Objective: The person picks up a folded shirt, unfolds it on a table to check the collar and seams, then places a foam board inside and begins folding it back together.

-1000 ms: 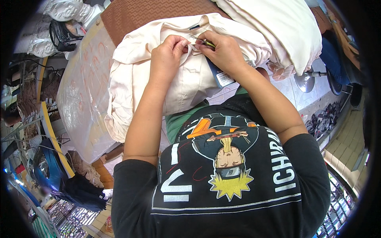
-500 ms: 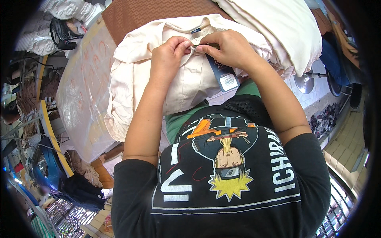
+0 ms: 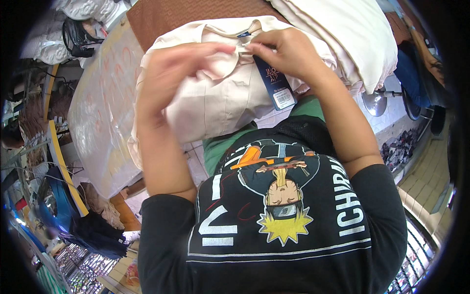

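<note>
A cream collared garment (image 3: pixel 215 105) with soft folds lies bunched before me, its neck opening at the far side. My right hand (image 3: pixel 289 54) is closed in a pinch at the collar; a dark sliver shows between thumb and fingers, too small to name. Beside it my left hand (image 3: pixel 176 71) hovers over the garment's left part, its fingers pointing toward the collar but smeared by motion. From the garment, below my right hand, hangs a navy hang tag (image 3: pixel 274 85) with a white label at its lower end.
A cream pile of cloth (image 3: pixel 347 39) bulges at the far right. Behind the garment is a brown patterned surface (image 3: pixel 196 14), with clear plastic sheeting (image 3: pixel 100 117) to its left. A black bag (image 3: pixel 78 36) lies at the far left. A round metal base (image 3: pixel 374 103) stands at right.
My left hand has left the pinch at the collar and swung left, blurring. My right hand stays near the collar; the slim metal-tipped tool seen there earlier hardly shows now.
</note>
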`<move>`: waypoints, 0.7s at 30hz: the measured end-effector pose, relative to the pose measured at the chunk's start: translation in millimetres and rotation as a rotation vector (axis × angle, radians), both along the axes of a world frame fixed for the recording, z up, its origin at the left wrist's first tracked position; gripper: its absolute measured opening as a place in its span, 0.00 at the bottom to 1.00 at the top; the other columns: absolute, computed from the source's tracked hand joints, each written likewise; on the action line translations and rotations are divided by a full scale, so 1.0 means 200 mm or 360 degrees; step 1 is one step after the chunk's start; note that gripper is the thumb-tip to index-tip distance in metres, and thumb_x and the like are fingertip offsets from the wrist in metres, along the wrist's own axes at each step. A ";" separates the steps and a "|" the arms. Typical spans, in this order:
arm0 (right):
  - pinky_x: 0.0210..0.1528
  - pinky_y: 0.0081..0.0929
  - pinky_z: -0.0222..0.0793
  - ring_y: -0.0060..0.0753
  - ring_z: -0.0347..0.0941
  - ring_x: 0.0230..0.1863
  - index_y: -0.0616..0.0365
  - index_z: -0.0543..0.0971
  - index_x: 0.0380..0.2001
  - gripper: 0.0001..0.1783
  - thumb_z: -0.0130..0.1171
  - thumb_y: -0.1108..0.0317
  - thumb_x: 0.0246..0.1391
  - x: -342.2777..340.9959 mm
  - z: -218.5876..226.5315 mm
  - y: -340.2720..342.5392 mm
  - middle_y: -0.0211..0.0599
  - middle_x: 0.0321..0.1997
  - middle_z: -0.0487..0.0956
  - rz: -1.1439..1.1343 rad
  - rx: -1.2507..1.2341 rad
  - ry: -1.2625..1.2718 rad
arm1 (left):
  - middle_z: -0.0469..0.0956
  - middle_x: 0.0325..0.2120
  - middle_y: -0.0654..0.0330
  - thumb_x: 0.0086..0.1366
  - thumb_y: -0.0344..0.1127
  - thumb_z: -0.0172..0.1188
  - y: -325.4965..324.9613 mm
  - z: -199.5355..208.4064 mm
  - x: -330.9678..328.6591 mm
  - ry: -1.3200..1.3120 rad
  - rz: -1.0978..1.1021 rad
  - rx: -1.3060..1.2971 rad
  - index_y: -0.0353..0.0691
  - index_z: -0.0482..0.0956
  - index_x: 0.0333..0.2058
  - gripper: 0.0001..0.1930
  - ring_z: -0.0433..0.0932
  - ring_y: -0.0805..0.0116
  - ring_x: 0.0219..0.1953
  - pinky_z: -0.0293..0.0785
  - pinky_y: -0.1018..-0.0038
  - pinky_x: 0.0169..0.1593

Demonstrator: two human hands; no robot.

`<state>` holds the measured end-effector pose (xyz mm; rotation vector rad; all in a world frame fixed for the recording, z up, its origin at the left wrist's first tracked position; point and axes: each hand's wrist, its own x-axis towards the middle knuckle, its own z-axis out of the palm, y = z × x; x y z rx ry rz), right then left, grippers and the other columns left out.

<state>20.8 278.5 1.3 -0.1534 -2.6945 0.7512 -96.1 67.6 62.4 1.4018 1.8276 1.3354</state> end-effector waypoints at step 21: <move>0.30 0.28 0.71 0.27 0.76 0.27 0.58 0.80 0.35 0.17 0.55 0.55 0.53 0.13 0.04 -0.07 0.35 0.25 0.80 0.0646 -0.0924 0.0233 | 0.79 0.28 0.61 0.57 0.27 0.58 -0.30 -0.29 0.33 0.0495 0.0290 -0.0231 0.41 0.81 0.36 0.08 0.76 0.73 0.33 0.70 0.77 0.39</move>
